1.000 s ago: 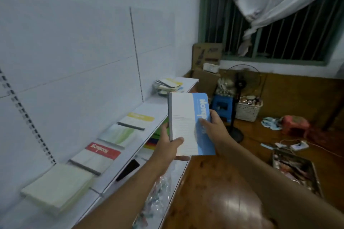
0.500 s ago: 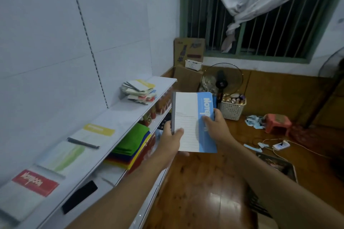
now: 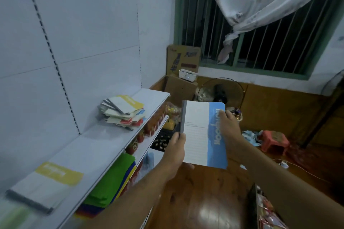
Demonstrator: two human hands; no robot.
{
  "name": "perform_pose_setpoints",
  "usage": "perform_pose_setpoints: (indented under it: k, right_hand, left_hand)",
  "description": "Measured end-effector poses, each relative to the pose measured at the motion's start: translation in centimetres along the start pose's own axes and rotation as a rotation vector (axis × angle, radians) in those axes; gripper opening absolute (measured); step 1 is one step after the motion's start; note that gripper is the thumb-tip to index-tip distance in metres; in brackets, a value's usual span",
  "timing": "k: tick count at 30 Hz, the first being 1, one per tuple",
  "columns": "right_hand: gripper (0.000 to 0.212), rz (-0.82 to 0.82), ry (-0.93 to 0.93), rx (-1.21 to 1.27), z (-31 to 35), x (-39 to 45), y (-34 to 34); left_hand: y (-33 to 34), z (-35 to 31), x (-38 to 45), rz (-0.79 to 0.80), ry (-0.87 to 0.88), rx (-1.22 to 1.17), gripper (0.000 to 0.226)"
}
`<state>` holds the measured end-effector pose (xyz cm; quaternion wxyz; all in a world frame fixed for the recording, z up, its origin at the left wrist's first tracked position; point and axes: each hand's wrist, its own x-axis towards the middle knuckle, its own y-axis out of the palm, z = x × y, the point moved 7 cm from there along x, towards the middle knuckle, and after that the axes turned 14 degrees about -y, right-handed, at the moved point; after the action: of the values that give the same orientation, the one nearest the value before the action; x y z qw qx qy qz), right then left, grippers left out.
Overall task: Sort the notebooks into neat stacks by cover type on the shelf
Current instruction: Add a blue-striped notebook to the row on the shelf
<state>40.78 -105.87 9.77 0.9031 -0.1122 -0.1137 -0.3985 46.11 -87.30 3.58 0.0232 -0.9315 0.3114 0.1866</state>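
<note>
Notebook (image 3: 197,134) with white cover and blue band down its right side, held up in mid-air over the wooden floor (image 3: 201,201), right of the shelf (image 3: 96,147). Long axis runs near-to-far, cover facing the camera, grey spine on the left edge, far end tilted slightly left. Left hand (image 3: 176,151) grips the near-left edge by the spine, thumb on the cover, fingers curled underneath. Right hand (image 3: 228,126) holds the blue band, fingers (image 3: 222,112) laid over the far-right corner and wrapped round the edge.

Top shelf, far end: messy pile of notebooks (image 3: 122,112), yellow, red and blue bands, fanned at mixed angles. Near end: yellow-band notebook (image 3: 46,186) lying flat, dark spine toward the near-left, blurred. Lower shelf: folded green cloth (image 3: 111,178) on a coloured stack. Far right: fan (image 3: 220,93), red stool (image 3: 273,141), barred window (image 3: 260,33).
</note>
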Motion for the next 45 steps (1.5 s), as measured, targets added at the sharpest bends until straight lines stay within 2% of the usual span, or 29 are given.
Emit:
perform_pose_setpoints:
  k: [4,11,15,20,24,28,30,33,35,38,40,45]
  right_hand:
    - [0.023,0.013,-0.035,-0.047,-1.5,5.0,3.3]
    - [0.026,0.187,-0.047,0.015,-4.5,13.5,13.1]
    - [0.028,0.309,-0.084,0.071,-4.9,17.3,20.4]
    - [0.032,0.539,-0.160,0.122,-3.5,19.4,31.0]
    - [0.034,0.771,-0.162,0.187,-3.2,17.7,38.6]
    - [0.016,0.998,-0.137,0.218,-3.9,12.8,44.7]
    - [0.010,1.085,-0.131,0.221,-4.3,10.1,47.1]
    - [0.014,1.217,-0.144,0.217,-4.3,6.5,50.3]
    - [0.017,1.268,-0.153,0.206,-4.4,4.6,51.9]
    - [0.017,1.292,-0.152,0.172,-5.0,2.4,53.6]
    - [0.017,1.290,-0.146,0.136,-5.8,1.6,54.6]
    - [0.024,1.340,-0.095,-0.009,-9.1,0.3,57.3]
  left_hand:
    - [-2.2,-1.6,4.5,-0.073,-0.016,-0.009,0.031]
    - [-7.9,-4.5,11.1,-0.227,-0.002,-0.058,0.021]
    - [-12.3,-6.0,13.5,-0.404,0.041,-0.109,0.023]
    - [-18.5,-6.7,14.1,-0.692,0.044,-0.215,0.019]
    - [-22.1,-5.5,12.5,-0.897,0.040,-0.280,0.020]
    - [-25.0,-2.3,9.2,-1.098,0.016,-0.351,0.021]
    - [-26.4,-0.8,7.6,-1.171,-0.014,-0.396,0.021]
    - [-28.4,0.9,5.6,-1.237,-0.047,-0.460,0.017]
    - [-29.7,2.0,4.7,-1.267,-0.080,-0.458,0.015]
    - [-31.2,3.8,4.1,-1.292,-0.213,-0.369,0.033]
    - [-32.1,4.7,4.1,-1.306,-0.243,-0.281,0.041]
    - [-34.6,6.4,5.1,-1.303,-0.294,-0.117,0.037]
